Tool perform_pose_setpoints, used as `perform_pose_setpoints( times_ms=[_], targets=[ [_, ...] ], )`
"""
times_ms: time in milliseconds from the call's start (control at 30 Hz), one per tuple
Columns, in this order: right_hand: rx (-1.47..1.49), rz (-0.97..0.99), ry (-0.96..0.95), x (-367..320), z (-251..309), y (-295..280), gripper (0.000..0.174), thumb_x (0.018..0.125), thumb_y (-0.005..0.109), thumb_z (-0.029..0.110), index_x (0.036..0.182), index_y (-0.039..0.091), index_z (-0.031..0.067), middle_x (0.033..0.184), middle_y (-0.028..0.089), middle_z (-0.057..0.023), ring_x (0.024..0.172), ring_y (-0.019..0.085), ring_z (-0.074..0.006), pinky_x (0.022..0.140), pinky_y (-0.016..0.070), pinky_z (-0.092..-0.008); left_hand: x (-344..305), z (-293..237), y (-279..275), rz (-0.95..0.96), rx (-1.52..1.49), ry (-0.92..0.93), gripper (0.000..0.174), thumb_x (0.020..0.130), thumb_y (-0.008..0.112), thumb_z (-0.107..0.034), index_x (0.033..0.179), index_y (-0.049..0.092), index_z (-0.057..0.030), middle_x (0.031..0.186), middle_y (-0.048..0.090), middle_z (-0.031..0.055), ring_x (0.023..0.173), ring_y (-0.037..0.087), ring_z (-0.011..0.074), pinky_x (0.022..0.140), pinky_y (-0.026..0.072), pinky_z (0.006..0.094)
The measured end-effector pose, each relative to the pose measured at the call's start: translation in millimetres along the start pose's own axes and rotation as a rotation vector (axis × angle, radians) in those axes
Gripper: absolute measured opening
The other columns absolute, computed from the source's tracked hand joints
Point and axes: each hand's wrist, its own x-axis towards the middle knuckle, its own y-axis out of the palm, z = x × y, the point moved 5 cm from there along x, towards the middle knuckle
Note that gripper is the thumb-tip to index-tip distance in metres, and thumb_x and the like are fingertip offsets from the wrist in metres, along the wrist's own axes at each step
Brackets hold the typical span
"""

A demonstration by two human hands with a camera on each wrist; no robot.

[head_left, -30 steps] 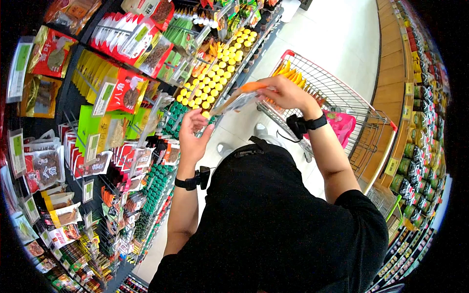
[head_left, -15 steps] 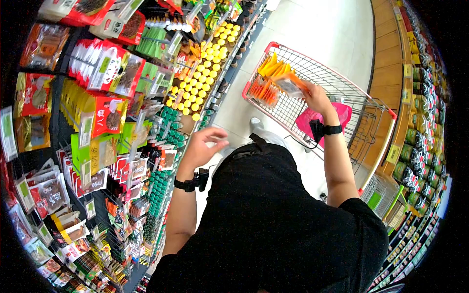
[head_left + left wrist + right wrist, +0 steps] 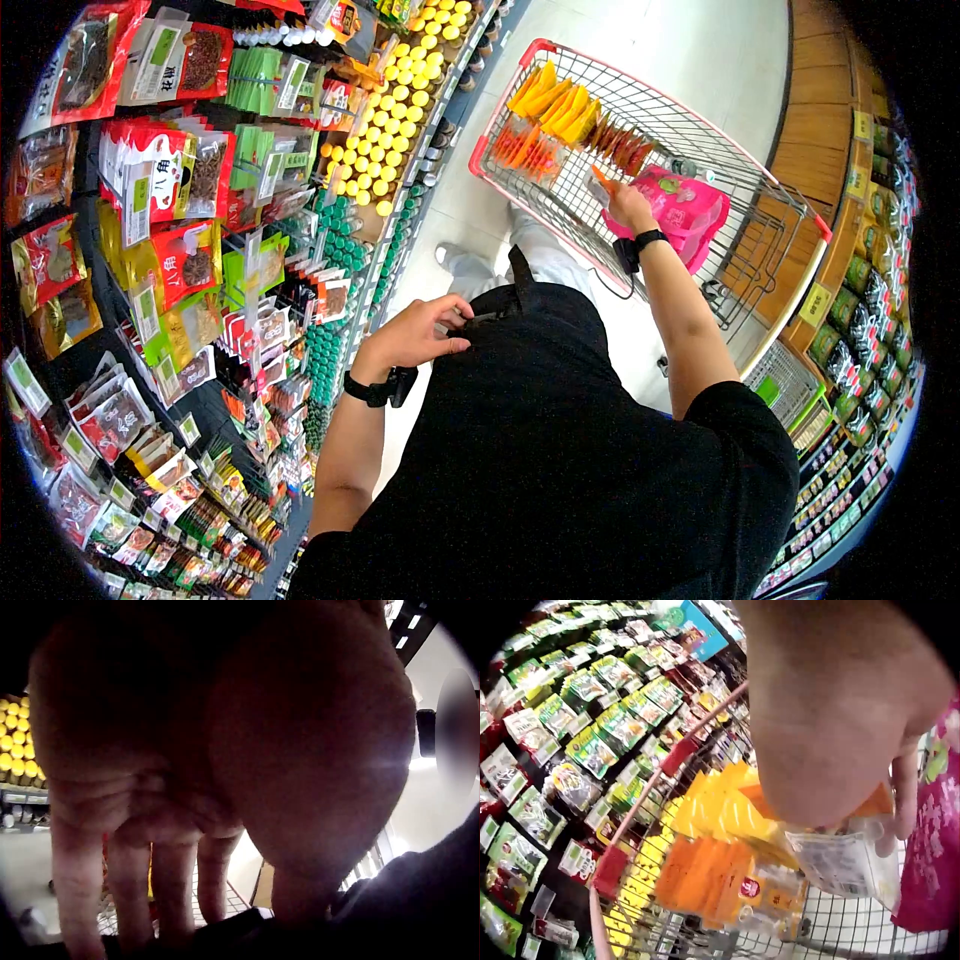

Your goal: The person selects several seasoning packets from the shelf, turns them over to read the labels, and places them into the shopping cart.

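In the head view my right hand (image 3: 630,208) is inside the cart beside a pink bag (image 3: 685,212), pinching an orange-topped packet (image 3: 600,183). The right wrist view shows that clear and orange packet (image 3: 844,859) under the hand (image 3: 840,712), above orange packets (image 3: 705,877) and yellow ones (image 3: 724,806). My left hand (image 3: 418,332) is at the front of the waist near a black strap, fingers loosely bent and holding nothing that shows. Its palm (image 3: 217,750) fills the left wrist view, with the fingers hanging down.
The wire cart (image 3: 690,130) stands ahead to the right on a pale floor (image 3: 640,30). Racks of hanging spice packets (image 3: 190,260) line the left, with yellow-capped jars (image 3: 385,150) beyond them. A wooden-sided display (image 3: 820,90) with stacked packets runs along the right.
My right hand has carried the packet from near the shelf across into the cart and lowered it beside the pink bag. My left hand has dropped back to the waist.
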Motion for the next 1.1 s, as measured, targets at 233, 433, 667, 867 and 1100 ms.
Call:
perform_pose_setpoints(
  times_ms=[233, 433, 667, 867, 1100],
  targets=[
    [0.157, -0.002, -0.022, 33, -3, 41, 0.041, 0.092, 0.044, 0.033, 0.104, 0.066, 0.0006, 0.102, 0.066, -0.0291, 0.097, 0.063, -0.0461, 0.087, 0.0503, -0.0522, 1, -8, 12, -0.027, -0.069, -0.150, 0.042, 0.080, 0.077, -0.008, 0.116, 0.055, -0.0067, 0.099, 0.069, 0.0111, 0.097, 0.065, 0.0174, 0.082, 0.0538, 0.0308],
    [0.201, 0.042, 0.119, 52, 0, 59, 0.049, 0.095, 0.042, 0.039, 0.103, 0.066, -0.0035, 0.097, 0.065, -0.0316, 0.096, 0.064, -0.0456, 0.088, 0.0495, -0.0519, -2, -4, 12, -0.032, -0.191, -0.217, 0.040, 0.084, 0.072, -0.004, 0.120, 0.056, -0.0077, 0.104, 0.068, 0.0098, 0.098, 0.065, 0.0163, 0.084, 0.0530, 0.0307],
    [0.407, 0.078, 0.195, 90, -13, 104, 0.055, 0.093, 0.046, 0.043, 0.080, 0.070, -0.0047, 0.075, 0.069, -0.0217, 0.071, 0.070, -0.0326, 0.069, 0.0557, -0.0411, 9, 6, 16, -0.023, -0.266, -0.164, 0.036, 0.085, 0.069, -0.001, 0.119, 0.059, -0.0033, 0.105, 0.068, 0.0094, 0.100, 0.064, 0.0161, 0.087, 0.0516, 0.0298],
    [0.866, 0.169, 0.280, 83, 8, 112, 0.035, 0.094, 0.051, 0.023, 0.107, 0.062, -0.0073, 0.096, 0.068, -0.0173, 0.081, 0.070, -0.0286, 0.063, 0.0608, -0.0389, 12, 12, 15, -0.009, -0.223, -0.158, 0.034, 0.085, 0.071, -0.005, 0.117, 0.061, -0.0029, 0.102, 0.069, 0.0092, 0.098, 0.066, 0.0166, 0.086, 0.0524, 0.0306],
    [1.152, 0.163, 0.346, 74, 16, 126, 0.022, 0.093, 0.050, 0.019, 0.099, 0.058, -0.0009, 0.075, 0.062, -0.0107, 0.059, 0.061, -0.0224, 0.052, 0.0547, -0.0363, 11, 22, 19, -0.035, -0.309, -0.244, 0.037, 0.079, 0.068, 0.006, 0.115, 0.062, -0.0011, 0.106, 0.068, 0.0077, 0.103, 0.064, 0.0167, 0.088, 0.0525, 0.0298]
  ],
)
